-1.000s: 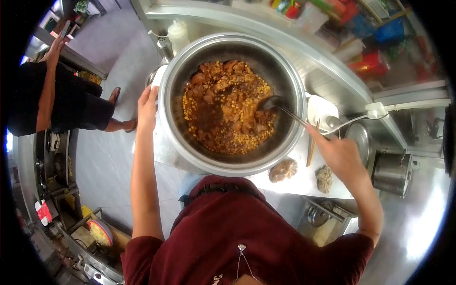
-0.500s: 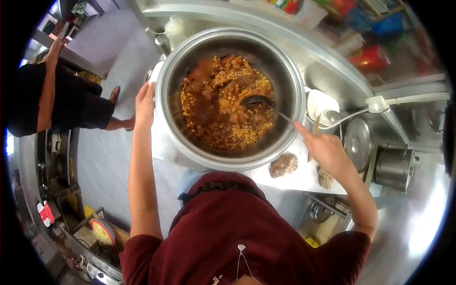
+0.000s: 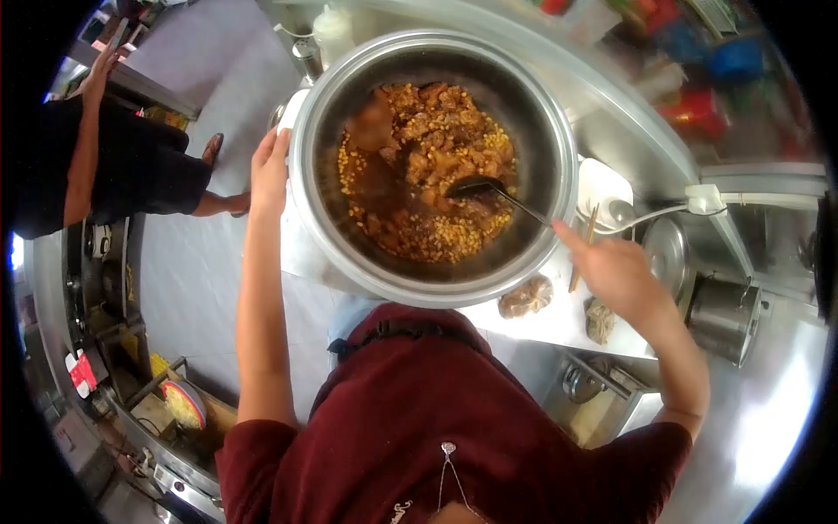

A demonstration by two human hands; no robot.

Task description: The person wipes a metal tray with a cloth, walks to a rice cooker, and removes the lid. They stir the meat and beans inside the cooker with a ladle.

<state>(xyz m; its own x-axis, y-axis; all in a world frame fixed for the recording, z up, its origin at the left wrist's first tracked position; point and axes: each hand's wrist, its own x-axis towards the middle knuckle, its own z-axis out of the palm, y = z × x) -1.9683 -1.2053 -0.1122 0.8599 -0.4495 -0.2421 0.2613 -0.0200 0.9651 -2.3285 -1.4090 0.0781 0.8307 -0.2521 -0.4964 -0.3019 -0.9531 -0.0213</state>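
A big metal pot (image 3: 307,205) holds brown stew (image 3: 454,131) with meat chunks and yellow beans in dark liquid. My right hand (image 3: 620,271) is closed round the handle of a dark ladle (image 3: 524,207), whose bowl lies in the stew, right of the middle. At the pot's left side, my left hand (image 3: 270,166) has its fingers bent at the edge of a white thing (image 3: 294,110), partly hidden behind the rim; what it grips I cannot make out. Chopsticks (image 3: 584,249) and a tied plastic bag of brown food (image 3: 526,297) lie near my right hand.
A white container (image 3: 604,190), a round metal lid (image 3: 665,258) and a steel pot (image 3: 724,316) stand to the right. A squeeze bottle (image 3: 333,35) is behind the big pot. Another person (image 3: 113,166) stands at left. Below are a shelf and a colourful bowl (image 3: 185,403).
My right hand and the ladle have shifted slightly right within the view, as the pot has too. Around the ladle the stew has been stirred, with meat now heaped behind it.
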